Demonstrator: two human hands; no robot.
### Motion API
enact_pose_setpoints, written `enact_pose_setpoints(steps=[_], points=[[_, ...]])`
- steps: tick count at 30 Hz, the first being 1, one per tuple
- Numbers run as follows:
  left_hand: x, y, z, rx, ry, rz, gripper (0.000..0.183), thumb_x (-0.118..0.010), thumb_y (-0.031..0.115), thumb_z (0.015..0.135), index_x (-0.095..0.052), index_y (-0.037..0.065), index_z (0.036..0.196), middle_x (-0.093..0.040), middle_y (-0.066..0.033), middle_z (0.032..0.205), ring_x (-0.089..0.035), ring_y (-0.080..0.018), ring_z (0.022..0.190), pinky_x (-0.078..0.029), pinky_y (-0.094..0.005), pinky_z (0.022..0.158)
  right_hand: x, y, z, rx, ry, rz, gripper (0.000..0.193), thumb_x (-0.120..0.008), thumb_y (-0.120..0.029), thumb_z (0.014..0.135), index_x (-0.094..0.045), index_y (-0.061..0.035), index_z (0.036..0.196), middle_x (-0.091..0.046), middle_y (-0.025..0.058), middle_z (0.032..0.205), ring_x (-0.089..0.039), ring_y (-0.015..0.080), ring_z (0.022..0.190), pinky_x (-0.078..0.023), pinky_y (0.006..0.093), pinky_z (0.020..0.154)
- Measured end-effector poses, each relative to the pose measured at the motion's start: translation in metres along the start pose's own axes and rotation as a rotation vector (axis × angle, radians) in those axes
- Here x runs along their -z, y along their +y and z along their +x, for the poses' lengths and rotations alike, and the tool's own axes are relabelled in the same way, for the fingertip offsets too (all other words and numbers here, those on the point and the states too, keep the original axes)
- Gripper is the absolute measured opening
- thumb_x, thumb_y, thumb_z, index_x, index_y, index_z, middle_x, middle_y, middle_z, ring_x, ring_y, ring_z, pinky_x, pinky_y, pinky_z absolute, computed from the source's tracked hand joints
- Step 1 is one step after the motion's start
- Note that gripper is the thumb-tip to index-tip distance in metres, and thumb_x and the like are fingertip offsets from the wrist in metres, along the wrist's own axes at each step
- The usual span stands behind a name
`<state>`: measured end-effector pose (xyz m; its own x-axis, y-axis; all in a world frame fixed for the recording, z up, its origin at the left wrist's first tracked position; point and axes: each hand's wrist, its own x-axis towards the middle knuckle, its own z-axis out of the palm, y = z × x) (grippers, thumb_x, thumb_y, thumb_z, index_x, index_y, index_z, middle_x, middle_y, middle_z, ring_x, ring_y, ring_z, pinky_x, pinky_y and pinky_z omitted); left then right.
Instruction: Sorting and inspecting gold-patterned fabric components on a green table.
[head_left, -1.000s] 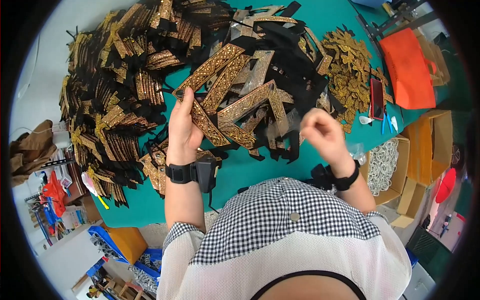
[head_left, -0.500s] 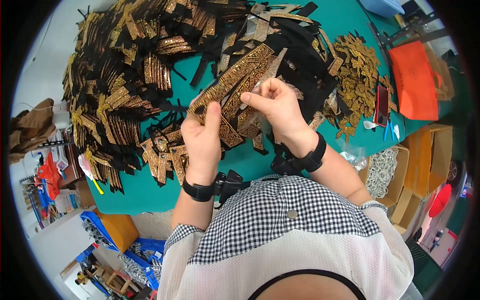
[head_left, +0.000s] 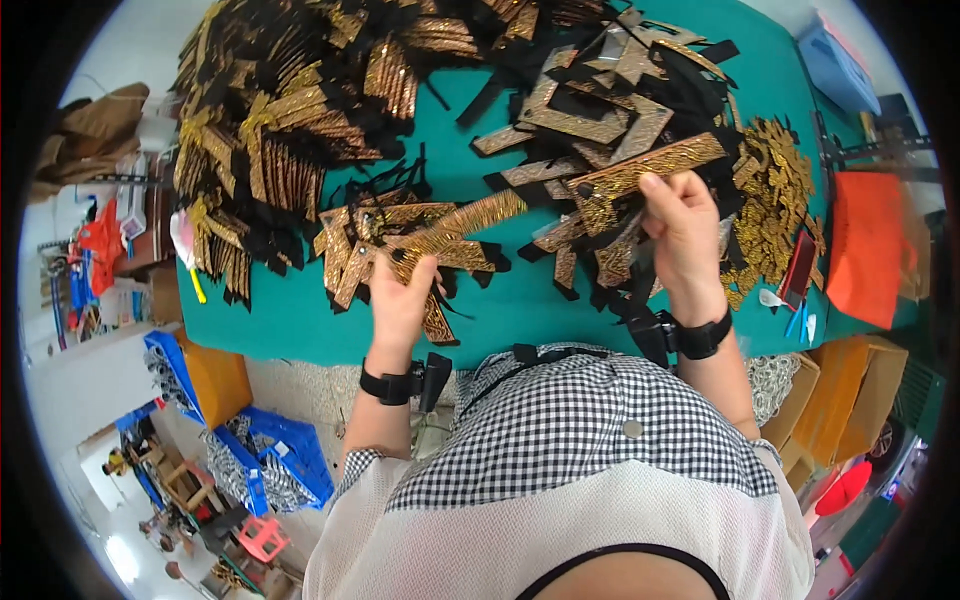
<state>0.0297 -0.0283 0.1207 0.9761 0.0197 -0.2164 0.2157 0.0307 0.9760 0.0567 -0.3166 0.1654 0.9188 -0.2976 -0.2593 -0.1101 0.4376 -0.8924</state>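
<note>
Between thumb and fingers my left hand (head_left: pixel 400 295) holds a V-shaped gold trim piece (head_left: pixel 465 220). One arm of the piece points to the upper right, and the other hangs down below the hand. My right hand (head_left: pixel 685 235) is closed on a second gold trim piece (head_left: pixel 665 160), pinching it near the middle of its long strip. Beneath the left hand lies a small heap of gold trim pieces (head_left: pixel 335 245) with black cloth ends. Under and behind the right hand is a looser pile of angled gold pieces (head_left: pixel 580 125) on black cloth.
Bundled gold and black strips (head_left: pixel 285 160) cover the left of the green table (head_left: pixel 490 320). At right are small gold motifs (head_left: pixel 770 200), a red phone (head_left: pixel 798 268), an orange bag (head_left: pixel 865 250) and a blue bin (head_left: pixel 838 65). Blue trays (head_left: pixel 290 450) and cardboard boxes (head_left: pixel 850 395) stand below.
My hands have moved apart, the left toward the small heap and the right over the right-hand pile. The trim pieces held close together are now separate, one in each hand.
</note>
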Motion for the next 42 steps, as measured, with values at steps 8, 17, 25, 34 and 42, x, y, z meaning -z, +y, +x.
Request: enact_pose_setpoints(steps=[8, 17, 25, 34, 42], points=[[0.035, -0.058, -0.029, -0.455, 0.218, 1.101, 0.045, -0.069, 0.016, 0.070, -0.050, 0.000, 0.108, -0.051, -0.0180, 0.102, -0.046, -0.0326, 0.095, -0.038, -0.0409, 0.081, 0.004, -0.005, -0.004, -0.011, -0.031, -0.041, 0.031, -0.065, -0.007, 0.077, -0.039, -0.0144, 0.062, -0.042, -0.0056, 0.056, -0.033, 0.0030, 0.046, -0.027, 0.0179, 0.042], [-0.072, 0.046, 0.005, -0.341, -0.300, 0.448, 0.051, -0.068, 0.013, 0.073, -0.047, -0.001, 0.118, -0.054, -0.0129, 0.110, -0.053, -0.0183, 0.097, -0.043, -0.0313, 0.082, -0.012, -0.005, -0.018, -0.069, -0.065, -0.024, 0.030, -0.067, -0.005, 0.075, -0.040, -0.0119, 0.064, -0.045, -0.0042, 0.056, -0.038, 0.0031, 0.043, -0.029, 0.0169, 0.038], [-0.120, 0.035, 0.026, 0.165, -0.398, -0.481, 0.020, -0.054, 0.015, 0.087, -0.056, 0.002, 0.102, -0.061, -0.0043, 0.097, -0.058, -0.0113, 0.081, -0.047, -0.0241, 0.073, 0.014, -0.001, -0.018, 0.121, -0.362, -0.261, 0.023, -0.067, -0.008, 0.075, -0.045, -0.0048, 0.074, -0.060, 0.0074, 0.084, -0.056, 0.0086, 0.066, -0.047, 0.0242, 0.054], [-0.021, -0.001, 0.011, 0.294, -0.216, -0.182, 0.021, -0.048, 0.024, 0.090, -0.049, 0.004, 0.096, -0.051, -0.0021, 0.070, -0.057, -0.0167, 0.061, -0.051, -0.0316, 0.056, 0.031, 0.002, -0.024, 0.019, -0.446, -0.563, 0.020, -0.067, -0.005, 0.072, -0.047, -0.0051, 0.071, -0.050, -0.0028, 0.069, -0.045, 0.0025, 0.064, -0.038, 0.0181, 0.055], [0.027, -0.027, -0.024, -0.420, 0.289, 1.236, 0.049, -0.067, 0.015, 0.071, -0.049, -0.001, 0.113, -0.055, -0.0175, 0.099, -0.050, -0.0302, 0.094, -0.039, -0.0415, 0.083, 0.032, -0.011, -0.002, -0.138, -0.384, -0.334, 0.020, -0.066, -0.006, 0.076, -0.047, -0.0073, 0.072, -0.051, -0.0056, 0.067, -0.045, -0.0011, 0.061, -0.036, 0.0151, 0.054]])
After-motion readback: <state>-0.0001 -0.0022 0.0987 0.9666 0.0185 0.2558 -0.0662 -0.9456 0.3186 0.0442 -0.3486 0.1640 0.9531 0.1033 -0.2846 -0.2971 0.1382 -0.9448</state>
